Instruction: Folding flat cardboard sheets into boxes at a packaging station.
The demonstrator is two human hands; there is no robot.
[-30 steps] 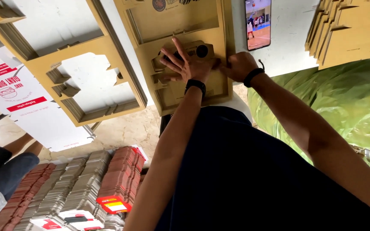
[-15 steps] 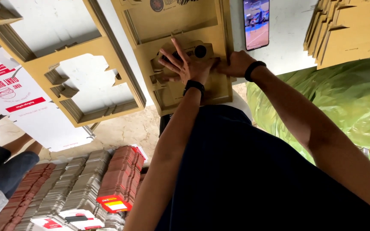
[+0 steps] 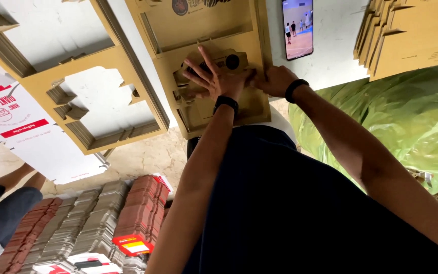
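While its fingers (image 3: 205, 59) are spread wide and flat, the left hand (image 3: 216, 81) presses down on a folded brown cardboard piece (image 3: 229, 62) with a round black hole in it. That piece lies on a flat die-cut cardboard blank (image 3: 198, 23), which rests on the pale surface (image 3: 335, 40). Just beside it, the right hand (image 3: 275, 80) has its fingers curled and pressed against the right edge of the same folded piece, the two hands almost touching; whether it pinches the card or only pushes on it cannot be told. Each wrist carries a dark band.

Left of the blank lies a second cut-out cardboard sheet (image 3: 41, 81) with large window openings, and past it a white printed sheet with red bars (image 3: 21, 137). A smartphone (image 3: 297, 28) with a lit screen lies to the right of the blank. Further right stands a stack of flat cardboard (image 3: 411, 35), above a green plastic sheet (image 3: 406, 122). Below, on the floor, rows of bundled flat cartons (image 3: 97, 223) stand on edge, near another person's leg (image 3: 3, 208).
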